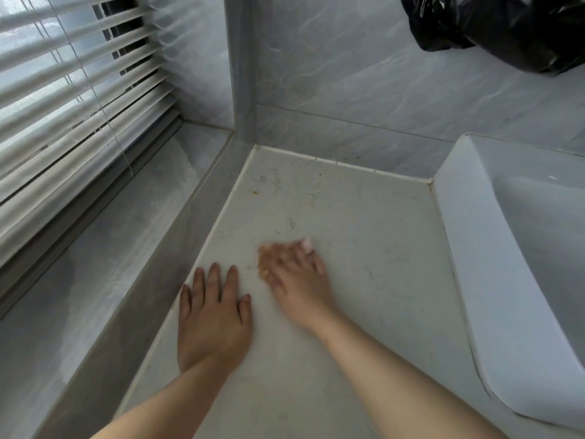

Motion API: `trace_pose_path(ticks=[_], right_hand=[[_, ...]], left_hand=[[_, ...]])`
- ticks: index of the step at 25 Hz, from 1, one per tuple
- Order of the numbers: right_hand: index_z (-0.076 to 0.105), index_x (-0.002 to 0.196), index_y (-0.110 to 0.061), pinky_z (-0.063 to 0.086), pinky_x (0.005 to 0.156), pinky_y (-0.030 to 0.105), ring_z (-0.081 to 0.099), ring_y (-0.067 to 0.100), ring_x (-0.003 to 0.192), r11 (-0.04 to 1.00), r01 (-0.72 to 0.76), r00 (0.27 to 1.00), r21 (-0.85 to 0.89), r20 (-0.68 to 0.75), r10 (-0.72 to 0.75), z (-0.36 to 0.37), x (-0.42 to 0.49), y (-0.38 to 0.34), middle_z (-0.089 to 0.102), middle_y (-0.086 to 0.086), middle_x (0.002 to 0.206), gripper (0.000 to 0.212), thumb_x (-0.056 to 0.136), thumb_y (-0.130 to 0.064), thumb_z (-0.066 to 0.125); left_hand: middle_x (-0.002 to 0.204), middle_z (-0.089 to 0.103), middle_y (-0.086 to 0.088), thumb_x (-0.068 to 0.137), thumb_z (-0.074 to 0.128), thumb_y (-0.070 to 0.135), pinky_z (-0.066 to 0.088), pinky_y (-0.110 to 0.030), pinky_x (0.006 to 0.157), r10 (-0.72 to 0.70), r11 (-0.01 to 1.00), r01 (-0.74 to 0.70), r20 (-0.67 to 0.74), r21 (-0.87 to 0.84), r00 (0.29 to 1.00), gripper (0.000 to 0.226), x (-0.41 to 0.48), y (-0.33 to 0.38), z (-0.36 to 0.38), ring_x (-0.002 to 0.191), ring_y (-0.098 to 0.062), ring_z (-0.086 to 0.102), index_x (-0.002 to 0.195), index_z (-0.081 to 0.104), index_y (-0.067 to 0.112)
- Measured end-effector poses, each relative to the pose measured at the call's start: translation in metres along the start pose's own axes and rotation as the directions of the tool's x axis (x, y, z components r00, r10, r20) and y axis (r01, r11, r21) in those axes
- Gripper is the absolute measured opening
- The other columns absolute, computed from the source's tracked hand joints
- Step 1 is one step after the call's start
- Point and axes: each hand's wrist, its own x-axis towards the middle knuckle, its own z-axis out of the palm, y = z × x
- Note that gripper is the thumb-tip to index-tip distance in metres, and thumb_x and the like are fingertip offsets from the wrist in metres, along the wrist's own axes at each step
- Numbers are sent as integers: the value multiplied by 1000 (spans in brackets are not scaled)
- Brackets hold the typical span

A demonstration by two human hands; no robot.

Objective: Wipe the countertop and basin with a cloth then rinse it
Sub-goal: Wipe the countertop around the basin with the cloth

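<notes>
My left hand (212, 315) lies flat, fingers straight, on the pale countertop (364, 248) near its left edge. Just to its right, my right hand (294, 274) is blurred by motion and bears down on the counter with bent fingers. A small tan-orange cloth (263, 263) shows under those fingers, and most of it is hidden by the hand. The counter carries brown specks and faint stains toward the back corner. The white basin (468, 236) sits at the right, its rim raised above the counter.
A grey tiled ledge (104, 264) runs along the left below a window with white blinds (72, 99). Grey marbled wall tiles (364, 90) close the back. A black plastic bag (506, 30) hangs at the top right above the basin.
</notes>
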Motion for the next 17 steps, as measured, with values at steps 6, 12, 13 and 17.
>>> trace_pose_path(ticks=[6,12,13,17], right_hand=[[43,140,-31,27,107,52,37,28,135,846,-528,842,-69,-171,511,-21,-34,91,39,-4,149,50,93,-39,29],[62,120,-35,35,101,40,59,21,116,996,60,997,-73,-46,-64,4,-38,-21,61,-11,127,47,85,-41,32],[57,127,-35,31,104,40,55,22,121,989,118,992,-93,-25,-121,3,-34,-17,58,-9,132,51,86,-43,28],[34,143,-36,21,109,47,31,24,139,944,-319,942,-89,-143,305,-13,-30,61,34,-8,152,74,79,-48,1]], left_hand=[[154,25,-5,76,-2,52,-4,-36,111,-6,1000,6,-39,-4,999,81,1,1,5,143,-27,14,145,29,23],[151,31,-8,77,3,50,6,-41,113,1,1000,-2,-36,-20,999,80,2,-1,5,141,-29,20,142,37,20],[152,29,-6,76,1,51,6,-41,114,1,1000,-2,-27,-21,1000,81,2,-1,4,142,-28,18,143,35,21],[155,20,-3,72,-8,52,1,-38,114,-11,1000,11,-21,3,1000,84,-2,1,1,143,-24,9,146,25,29]])
